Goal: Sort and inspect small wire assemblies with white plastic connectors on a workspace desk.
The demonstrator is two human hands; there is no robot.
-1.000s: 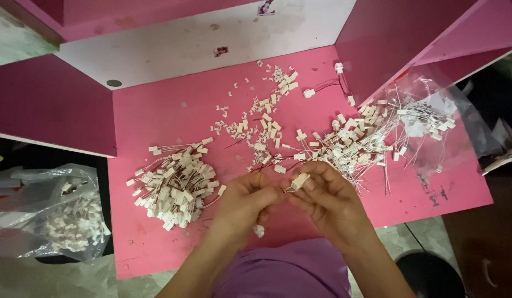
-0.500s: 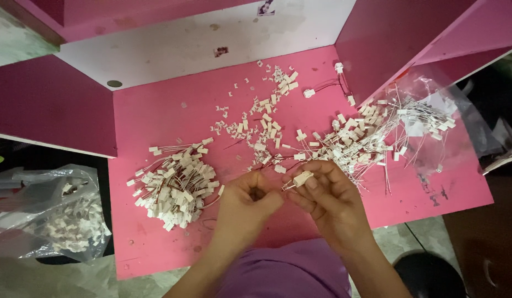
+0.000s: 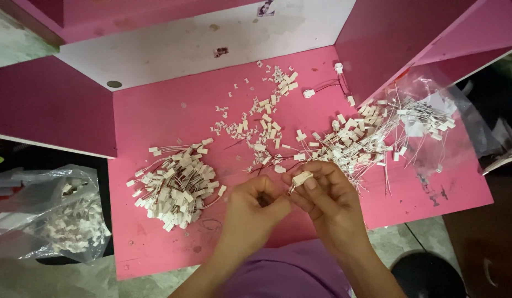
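Observation:
Over the front of the pink table, my right hand pinches a small white plastic connector with thin wires. My left hand is curled close beside it, fingertips at the wire end; what it grips is hidden. To the left lies a pile of wired white connectors. A bigger tangle of wired connectors spreads right of my hands, partly on a clear plastic bag. Loose small white housings are scattered behind my hands.
Pink side panels and a white back panel wall in the table. A clear bag of white connectors sits off the table's left edge. Purple clothing fills the bottom, and a dark round object lies at lower right.
My hands stay together at the same spot; the fingers have shifted slightly around the connector. The piles have not moved.

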